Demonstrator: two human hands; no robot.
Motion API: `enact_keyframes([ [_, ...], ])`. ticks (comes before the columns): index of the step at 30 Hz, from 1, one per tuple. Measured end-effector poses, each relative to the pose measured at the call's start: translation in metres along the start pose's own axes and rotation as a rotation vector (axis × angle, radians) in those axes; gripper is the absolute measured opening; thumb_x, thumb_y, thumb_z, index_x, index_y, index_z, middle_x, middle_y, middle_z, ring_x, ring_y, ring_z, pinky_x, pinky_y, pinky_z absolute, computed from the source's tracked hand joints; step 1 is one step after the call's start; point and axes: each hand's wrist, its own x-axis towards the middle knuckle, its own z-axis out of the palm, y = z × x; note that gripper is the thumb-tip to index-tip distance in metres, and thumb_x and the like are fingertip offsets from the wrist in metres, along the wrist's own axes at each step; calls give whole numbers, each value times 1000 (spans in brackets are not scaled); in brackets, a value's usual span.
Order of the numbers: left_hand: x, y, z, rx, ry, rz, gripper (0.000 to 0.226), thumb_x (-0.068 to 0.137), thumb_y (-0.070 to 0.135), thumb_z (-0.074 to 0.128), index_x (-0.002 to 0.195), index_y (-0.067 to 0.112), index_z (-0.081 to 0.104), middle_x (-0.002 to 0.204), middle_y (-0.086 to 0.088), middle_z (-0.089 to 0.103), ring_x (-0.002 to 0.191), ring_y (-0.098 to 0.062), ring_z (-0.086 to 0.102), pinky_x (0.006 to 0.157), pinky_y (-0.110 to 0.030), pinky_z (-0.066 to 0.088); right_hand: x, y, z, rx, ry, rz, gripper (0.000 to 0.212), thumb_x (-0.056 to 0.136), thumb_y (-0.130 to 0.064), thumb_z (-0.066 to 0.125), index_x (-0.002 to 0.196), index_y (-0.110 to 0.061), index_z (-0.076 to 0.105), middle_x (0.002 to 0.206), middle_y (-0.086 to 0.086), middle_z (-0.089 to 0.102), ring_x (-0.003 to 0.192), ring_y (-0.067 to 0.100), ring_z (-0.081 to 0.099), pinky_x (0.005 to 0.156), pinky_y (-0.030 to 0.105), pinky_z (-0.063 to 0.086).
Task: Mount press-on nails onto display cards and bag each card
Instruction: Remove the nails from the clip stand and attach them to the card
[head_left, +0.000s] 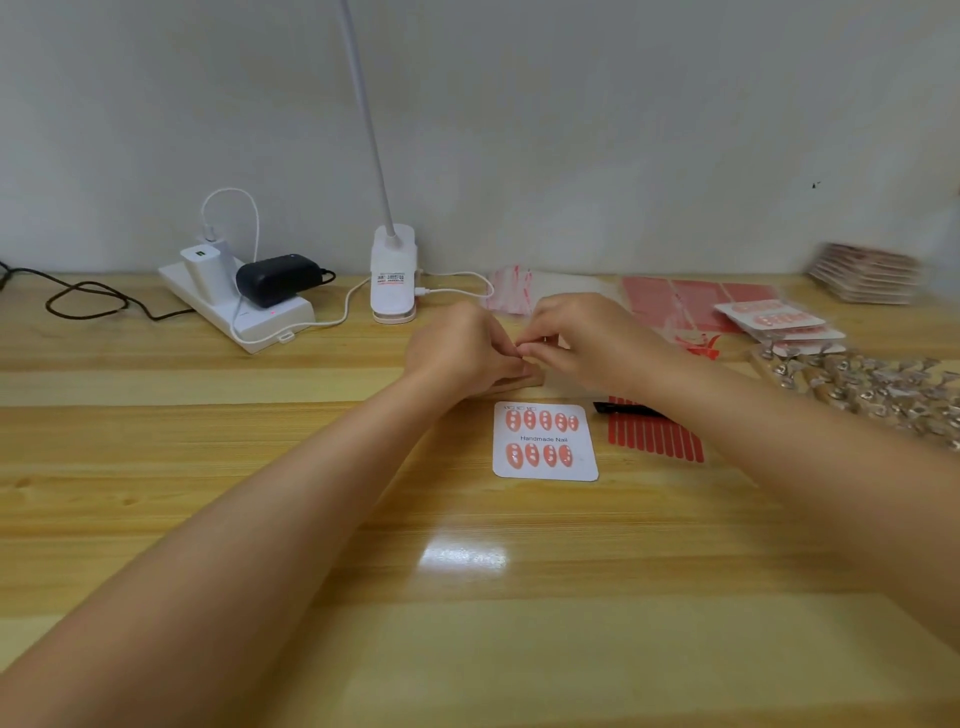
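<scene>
A white display card (545, 440) printed "Handmade Nail" lies flat on the wooden table, with two rows of several pink press-on nails stuck on it. Just behind the card my left hand (462, 348) and my right hand (576, 340) meet, fingertips pinched together on a small item too small to identify. A wooden stick (511, 383) pokes out beneath my left hand. A red adhesive strip sheet (654, 436) lies right of the card, partly under my right forearm.
At the right lie several clear nail stands (878, 387), bagged cards (779, 319), a stack of cards (867, 273) and red sheets (685, 301). Clear bags (511, 288) lie behind my hands. A clip lamp (393, 275) and a power strip (239, 304) with chargers stand at the back.
</scene>
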Motion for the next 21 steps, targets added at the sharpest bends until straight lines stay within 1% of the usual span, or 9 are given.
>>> enact_keyframes([
  [3,0,0,-1,-2,-1,-5,22,71,37,77,82,19,76,57,11,52,68,-15,51,63,-26,37,0,2,2,11,6,-5,19,91,-16,55,97,-8,72,89,8,63,82,19,55,75,35,43],
  [6,0,1,-2,1,-6,-6,21,71,37,77,81,19,75,60,11,54,69,-14,52,64,-26,39,1,2,8,87,41,85,20,92,-16,54,94,-8,72,85,6,64,77,13,50,72,29,40],
  [8,0,2,-1,18,-12,-5,21,71,38,77,82,20,75,64,11,58,69,-12,53,64,-26,39,3,3,14,155,74,204,21,92,-17,53,91,-9,72,86,6,67,77,15,54,70,29,41],
  [10,0,2,-1,29,-13,-6,21,72,38,76,83,21,75,78,8,67,76,-12,57,66,-28,44,6,6,14,269,169,373,21,93,-17,52,89,-10,72,90,5,69,82,15,58,70,27,42],
  [13,0,3,-2,60,-23,-1,21,74,38,76,85,21,75,93,6,71,86,-13,61,75,-32,51,7,12,1,385,326,533,21,93,-18,53,93,-9,72,100,3,69,83,6,54,61,16,35],
  [16,2,5,-7,109,-99,36,29,74,40,74,93,18,74,97,4,71,86,-12,60,79,-36,53,-12,4,-13,378,371,457,18,91,-20,57,97,-12,72,95,-2,69,79,1,55,61,7,38],
  [18,-1,5,-12,198,-131,73,41,74,44,72,107,19,70,108,3,67,96,-14,58,83,-33,48,-36,-5,-16,335,370,344,16,89,-21,59,95,-14,72,82,-9,66,70,-3,54,63,4,39],
  [20,-10,2,-17,255,-19,185,48,77,42,70,119,21,62,121,2,59,113,-18,51,89,-31,33,-62,-13,-14,275,325,254,14,87,-21,61,91,-16,73,75,-11,64,67,0,54,64,11,41],
  [21,-17,2,-18,204,65,285,42,78,36,69,117,21,62,119,1,58,113,-19,50,88,-30,30,-74,-15,-12,235,301,216,12,86,-20,62,89,-16,74,73,-10,63,66,5,56,65,19,42],
])
